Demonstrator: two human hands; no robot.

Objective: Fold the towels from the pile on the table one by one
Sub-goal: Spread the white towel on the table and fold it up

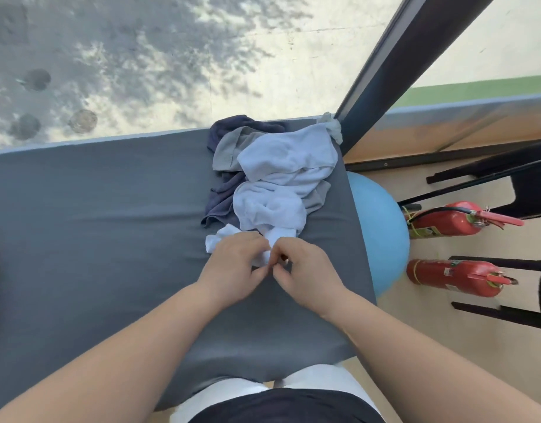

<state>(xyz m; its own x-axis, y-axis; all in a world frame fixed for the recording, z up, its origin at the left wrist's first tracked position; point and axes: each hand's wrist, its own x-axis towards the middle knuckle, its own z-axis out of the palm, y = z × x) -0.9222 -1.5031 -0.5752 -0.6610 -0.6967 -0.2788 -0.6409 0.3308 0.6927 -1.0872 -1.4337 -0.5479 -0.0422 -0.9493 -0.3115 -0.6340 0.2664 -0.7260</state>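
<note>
Beside table [95, 209], blue ball [376, 215], extinguishers [446, 222], left grip [235, 264] and right grip [309, 270] pinching towel [223, 236]

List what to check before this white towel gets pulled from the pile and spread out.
1. Both hands hold the white towel: ok; left hand and right hand pinch its near edge.
2. Towel free of the others: cannot tell; its folds run up over the grey towel and navy towel.
3. Corners found: cannot tell; the fingers hide them.
4. Bare table to spread on: ok, left of the towels.
</note>
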